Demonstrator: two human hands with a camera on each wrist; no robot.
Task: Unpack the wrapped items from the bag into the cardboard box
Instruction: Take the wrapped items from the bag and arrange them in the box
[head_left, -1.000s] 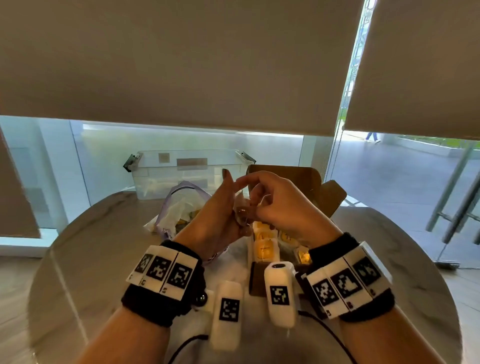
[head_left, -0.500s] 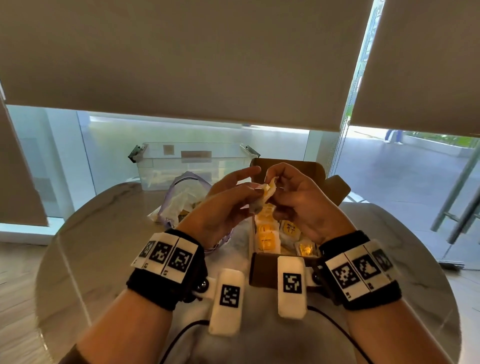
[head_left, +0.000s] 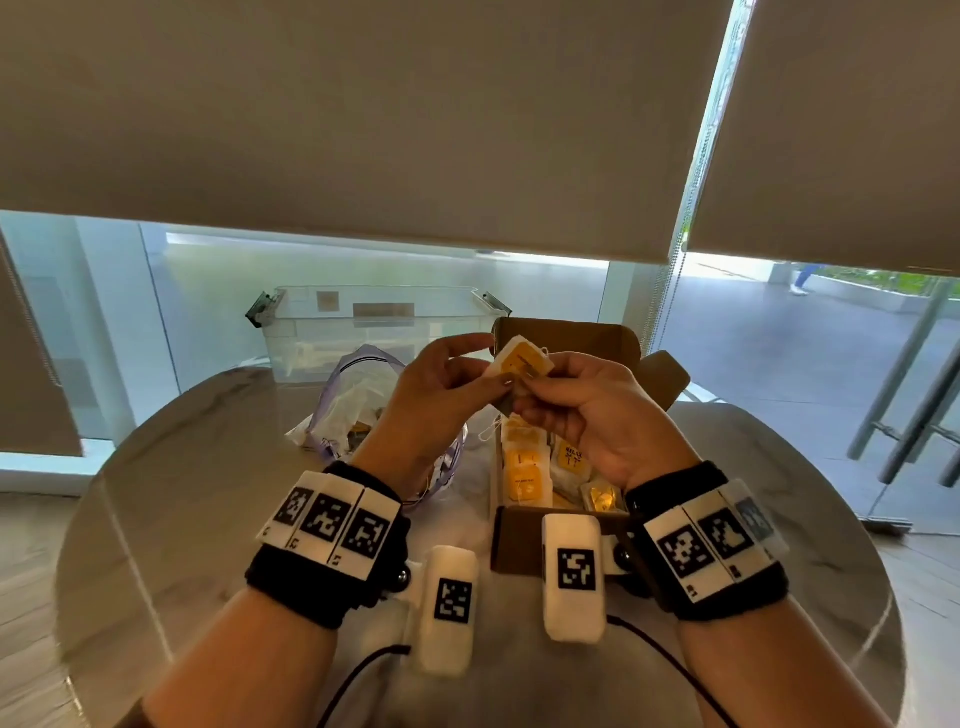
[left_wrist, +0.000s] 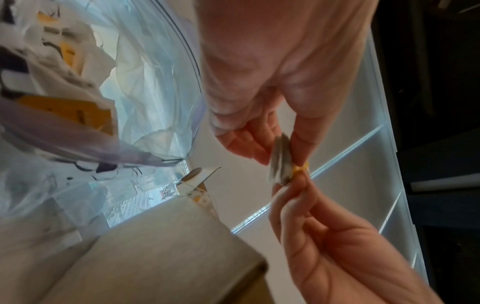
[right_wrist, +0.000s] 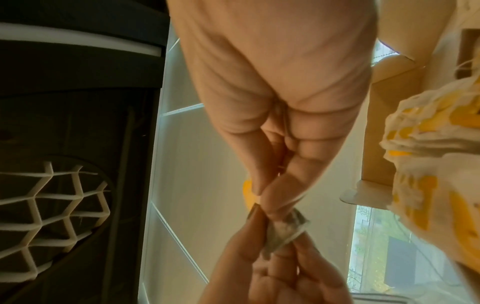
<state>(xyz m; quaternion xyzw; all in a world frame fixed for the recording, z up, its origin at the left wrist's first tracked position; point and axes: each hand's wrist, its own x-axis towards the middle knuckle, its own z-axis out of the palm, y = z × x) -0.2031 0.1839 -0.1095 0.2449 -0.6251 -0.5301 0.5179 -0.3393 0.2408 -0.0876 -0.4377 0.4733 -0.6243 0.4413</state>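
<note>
While both hands (head_left: 524, 395) pinch packet (head_left: 521, 361), head-view box (head_left: 519, 540)

From under the wrist, the right hand (right_wrist: 280, 86) pinches a small packet (right_wrist: 281, 228) by its top while the left hand (right_wrist: 275, 273) holds its lower end in a fingertip grip (yellow peeks out behind), with white-and-yellow packets (right_wrist: 428, 144) beside the box (right_wrist: 376, 131) at right.
</note>
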